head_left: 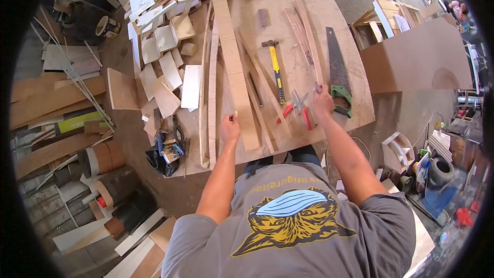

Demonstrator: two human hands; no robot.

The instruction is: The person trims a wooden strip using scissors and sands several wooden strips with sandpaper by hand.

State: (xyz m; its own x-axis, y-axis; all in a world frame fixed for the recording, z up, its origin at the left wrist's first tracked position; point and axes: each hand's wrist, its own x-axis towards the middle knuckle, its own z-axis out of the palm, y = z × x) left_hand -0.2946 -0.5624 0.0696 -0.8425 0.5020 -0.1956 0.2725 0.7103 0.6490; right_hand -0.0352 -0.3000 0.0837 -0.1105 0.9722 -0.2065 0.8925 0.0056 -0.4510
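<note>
My left hand (230, 127) is closed over the left edge of a wide wooden plank (234, 56); what its fingers hold, if anything, is too small to make out. My right hand (323, 100) has its fingers closed at the near end of a thin wood strip (307, 33). Between my hands lie red-handled snips (295, 109) with their jaws apart, and a yellow-handled hammer (276, 69). Right of my right hand is a green-handled saw (338, 59). Long narrow strips (212, 87) lie along the plank's left side.
Wood offcuts (167, 67) pile up at the worktable's left. A black bag (163, 162) with tools sits at the near left corner. A large brown board (417, 56) stands beyond the right edge. Stacked boards and rolls (105, 159) lie on the floor at left.
</note>
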